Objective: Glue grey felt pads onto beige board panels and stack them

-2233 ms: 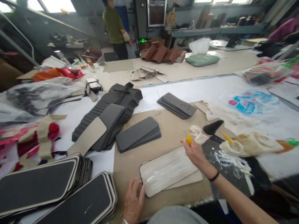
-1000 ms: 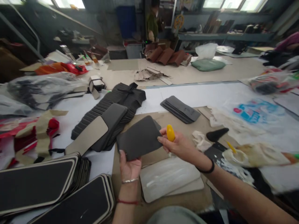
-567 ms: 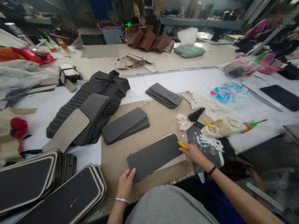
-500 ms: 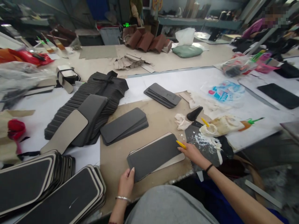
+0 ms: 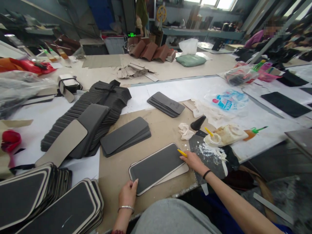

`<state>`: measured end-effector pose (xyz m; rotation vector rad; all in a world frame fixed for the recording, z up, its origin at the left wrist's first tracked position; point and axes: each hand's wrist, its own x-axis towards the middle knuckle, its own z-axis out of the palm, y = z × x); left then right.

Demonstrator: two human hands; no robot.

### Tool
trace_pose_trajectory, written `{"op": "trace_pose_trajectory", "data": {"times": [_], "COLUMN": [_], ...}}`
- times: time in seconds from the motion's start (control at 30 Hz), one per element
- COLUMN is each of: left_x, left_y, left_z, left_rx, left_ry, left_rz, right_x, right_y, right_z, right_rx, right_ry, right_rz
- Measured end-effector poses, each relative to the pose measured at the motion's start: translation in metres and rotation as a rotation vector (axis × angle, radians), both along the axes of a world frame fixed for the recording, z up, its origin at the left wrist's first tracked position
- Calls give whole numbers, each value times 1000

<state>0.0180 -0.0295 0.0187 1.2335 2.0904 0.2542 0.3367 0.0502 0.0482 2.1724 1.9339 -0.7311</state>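
Note:
A dark grey rounded panel (image 5: 156,167) lies on a slightly larger pale-edged piece, whose light rim shows around it. Under these, another beige piece (image 5: 174,174) sticks out at the lower right. My left hand (image 5: 128,194) pinches the panel's near left corner, thumb on top. My right hand (image 5: 193,161) is closed around a yellow stick (image 5: 182,153), with its fingers at the panel's right end. Close by on the right, a dark board (image 5: 195,152) carries smears of white paste. A glue-crusted bottle (image 5: 230,134) lies on its side beyond it.
Loose dark panels (image 5: 125,135) and another small pile (image 5: 165,104) lie farther up. A long tied stack (image 5: 83,113) is at left, with rimmed panel stacks (image 5: 60,208) nearer. A black cone (image 5: 198,123) stands beside crumpled tissue (image 5: 186,131). Another person (image 5: 254,37) sits far right.
The dark panel has settled within the pale rim of the piece below, where it earlier overhung. Both hands stay at its ends. The view has tilted up slightly.

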Motion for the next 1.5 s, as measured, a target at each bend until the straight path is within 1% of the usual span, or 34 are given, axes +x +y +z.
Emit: {"op": "trace_pose_trajectory", "data": {"times": [0.13,0.37,0.53,0.7,0.87,1.07,1.2,1.33,1.5], "left_x": [1,11,13,14,15,15,14,12,9], "left_y": [1,2,2,2,3,3,3,2,5], "left_z": [-1,10,9,11,14,12,10,11,9], "left_rx": [5,34,35,32,28,25,16,7,-22], "left_ry": [25,25,32,37,38,47,59,66,78], "left_rz": [21,106,149,163,161,168,162,128,83], "right_x": [1,6,10,11,11,8,5,2,0], "right_y": [3,12,17,19,19,19,18,16,17], "right_z": [-3,-16,-22,-25,-28,-23,-19,-12,-6], "right_rx": [14,-49,-44,-74,-64,-60,-58,-48,-78], "right_ry": [21,12,6,-26,-50,-39,-35,-17,22], "right_rz": [1,26,85,106,103,112,76,35,-13]}}
